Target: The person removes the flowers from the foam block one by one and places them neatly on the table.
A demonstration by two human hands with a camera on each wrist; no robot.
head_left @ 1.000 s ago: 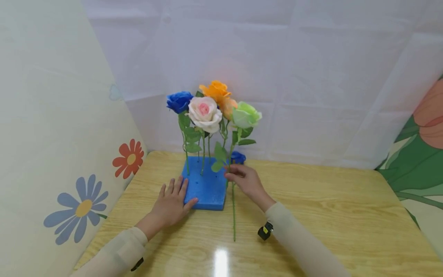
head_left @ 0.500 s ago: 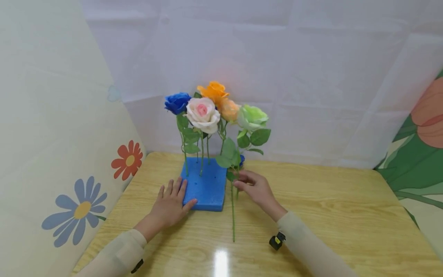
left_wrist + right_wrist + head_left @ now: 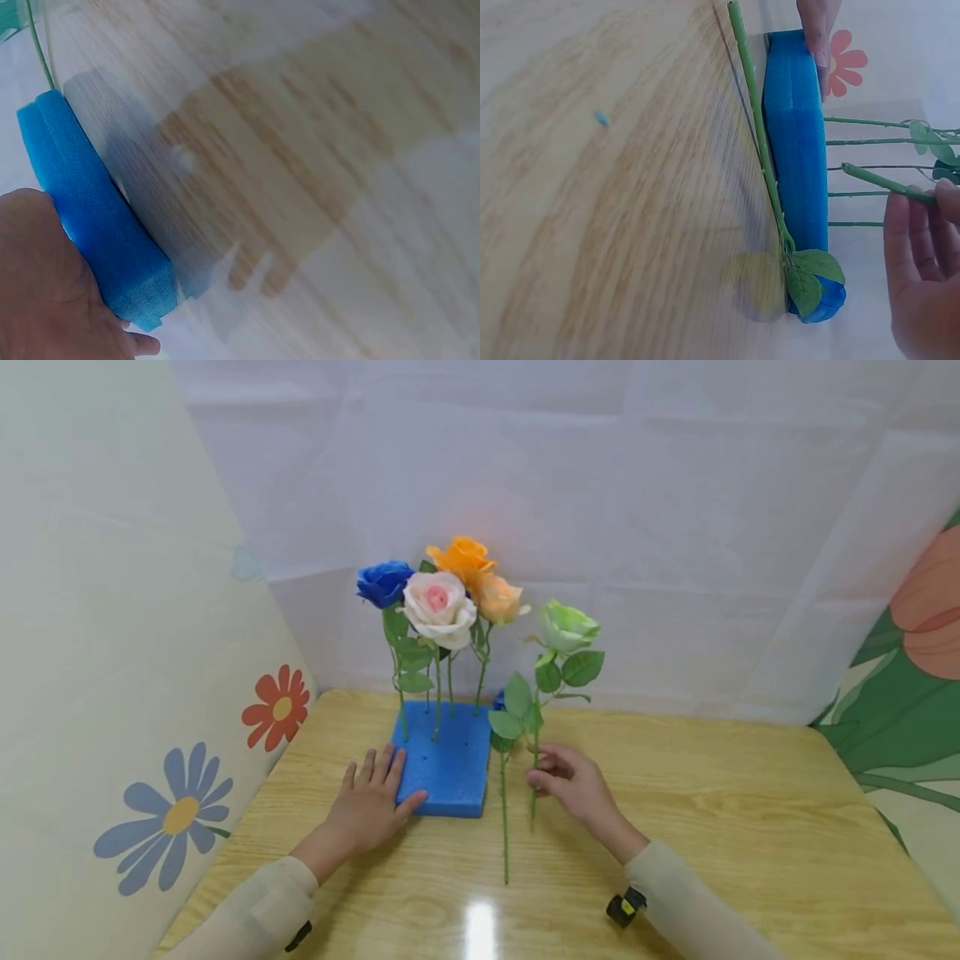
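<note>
My right hand (image 3: 573, 781) pinches the stem of a light green artificial rose (image 3: 567, 627), held upright to the right of a blue foam block (image 3: 450, 777). In the right wrist view the lower tip of that stem (image 3: 877, 180) hangs free above the table. My left hand (image 3: 367, 806) rests with spread fingers on the block's left front edge. Standing in the block are a blue rose (image 3: 384, 583), a pink-white rose (image 3: 439, 608), an orange rose (image 3: 461, 558) and a peach rose (image 3: 498, 599).
Another blue rose (image 3: 825, 300) lies on the wooden table (image 3: 712, 827) along the block's right side, its stem pointing toward me. A white cloth (image 3: 675, 527) hangs behind the table. A small blue speck (image 3: 601, 118) lies on the tabletop.
My right hand has drawn the green rose away from the block, to the right and toward me, and its stem end now shows. The left hand has stayed on the block.
</note>
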